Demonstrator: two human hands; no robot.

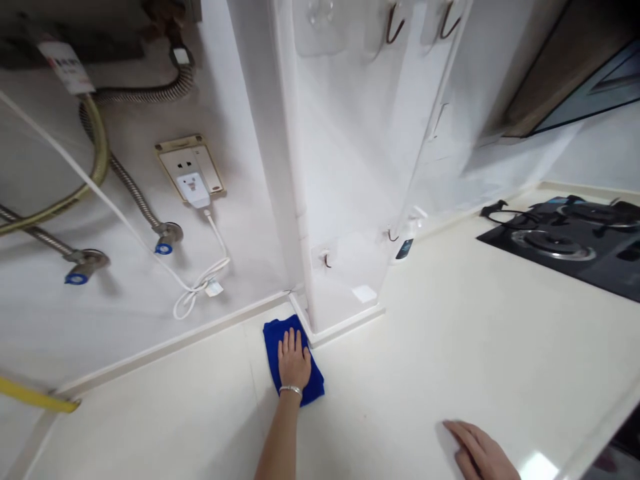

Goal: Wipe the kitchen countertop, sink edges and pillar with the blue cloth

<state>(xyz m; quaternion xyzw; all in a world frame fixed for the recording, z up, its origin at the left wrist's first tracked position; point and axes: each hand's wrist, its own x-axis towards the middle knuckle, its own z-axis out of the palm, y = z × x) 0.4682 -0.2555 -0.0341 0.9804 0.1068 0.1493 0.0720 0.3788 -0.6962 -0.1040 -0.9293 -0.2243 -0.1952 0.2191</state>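
Note:
A folded blue cloth (315, 383) lies on the white countertop, against the low ledge at the foot of the white pillar. My left hand (294, 360) rests palm down on it with the fingers stretched out flat, and a bracelet circles the wrist. Farther right, my right hand (483, 453) is partly cut off by the bottom edge of the view. Its fingers are extended at or just over the countertop (390, 400), and nothing shows in them.
The pillar (360, 167) carries several hooks. Left of it are a wall socket (191, 170) with a plugged-in white cord, valves with hoses, and a yellow pipe (37, 395). A spray bottle (407, 237) stands behind the pillar; a black gas stove (570, 240) sits at right.

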